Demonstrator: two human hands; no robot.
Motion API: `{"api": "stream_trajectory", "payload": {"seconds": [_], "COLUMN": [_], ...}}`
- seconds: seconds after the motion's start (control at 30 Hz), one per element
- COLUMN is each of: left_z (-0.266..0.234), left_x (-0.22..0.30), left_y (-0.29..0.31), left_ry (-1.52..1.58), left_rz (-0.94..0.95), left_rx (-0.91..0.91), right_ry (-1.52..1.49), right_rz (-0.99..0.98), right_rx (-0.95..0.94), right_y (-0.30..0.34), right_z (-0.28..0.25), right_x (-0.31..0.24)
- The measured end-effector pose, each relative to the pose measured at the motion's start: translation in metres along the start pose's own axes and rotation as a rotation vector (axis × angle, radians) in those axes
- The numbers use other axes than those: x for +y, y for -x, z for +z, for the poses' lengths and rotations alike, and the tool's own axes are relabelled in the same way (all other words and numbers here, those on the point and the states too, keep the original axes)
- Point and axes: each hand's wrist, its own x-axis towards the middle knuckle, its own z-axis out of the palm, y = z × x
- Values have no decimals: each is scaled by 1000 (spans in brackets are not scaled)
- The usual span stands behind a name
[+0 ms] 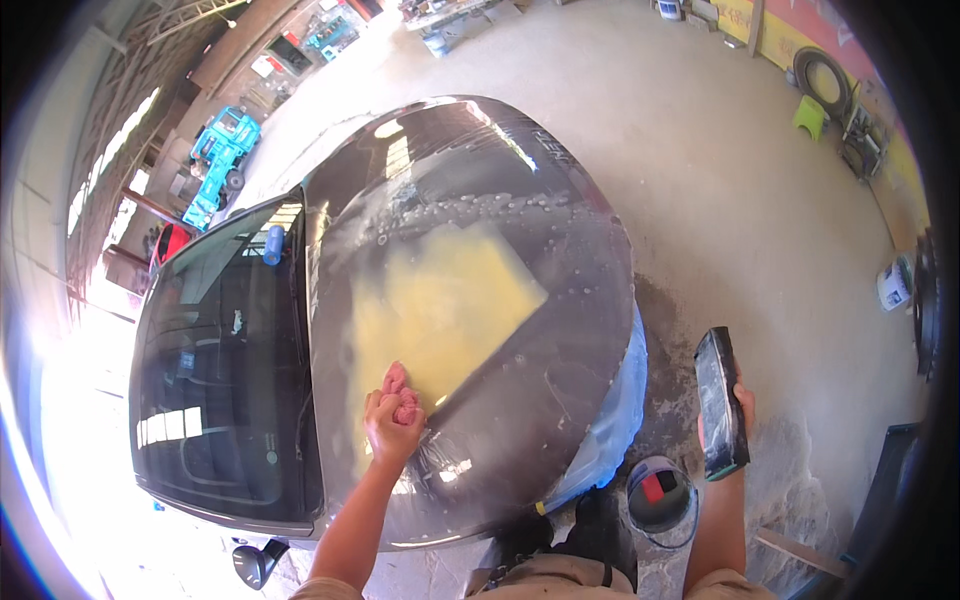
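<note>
Left hand [393,418] bunched on pink cloth [398,383], probably, against wet hood [520,400]; right hand [738,420] fingers wrapped round sanding block [720,400].

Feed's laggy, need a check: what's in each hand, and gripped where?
Left hand bunches a pink cloth against the wet car hood. Right hand grips a dark sanding block around its lower half.

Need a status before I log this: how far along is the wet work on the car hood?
Done: the hood is wet and beaded, with a broad yellowish filler patch exposed. In hand: the left hand presses a pink cloth at the patch's lower edge; the right hand holds a dark sanding block off the car. Left: patch unpainted, plastic masking still on.
</note>
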Motion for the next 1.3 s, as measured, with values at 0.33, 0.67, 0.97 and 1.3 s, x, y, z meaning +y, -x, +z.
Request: {"api": "stream_trajectory", "payload": {"seconds": [0.33, 0.67, 0.97, 1.3], "left_z": [68, 125, 92, 29], "left_x": [83, 244, 217, 151], "left_y": [-56, -63, 19, 53], "left_ry": [25, 674, 1428, 1425], "left_rz": [274, 82, -337, -210], "left_rx": [73, -321, -1395, -1476], "right_ry": [-129, -13, 166, 212], "right_rz": [304, 322, 282, 210], "right_rx": [-6, -275, -316, -260], "right_y": [16, 97, 172, 255], "right_z": [-12, 97, 133, 127], "right_x": [21, 5, 18, 49]}}
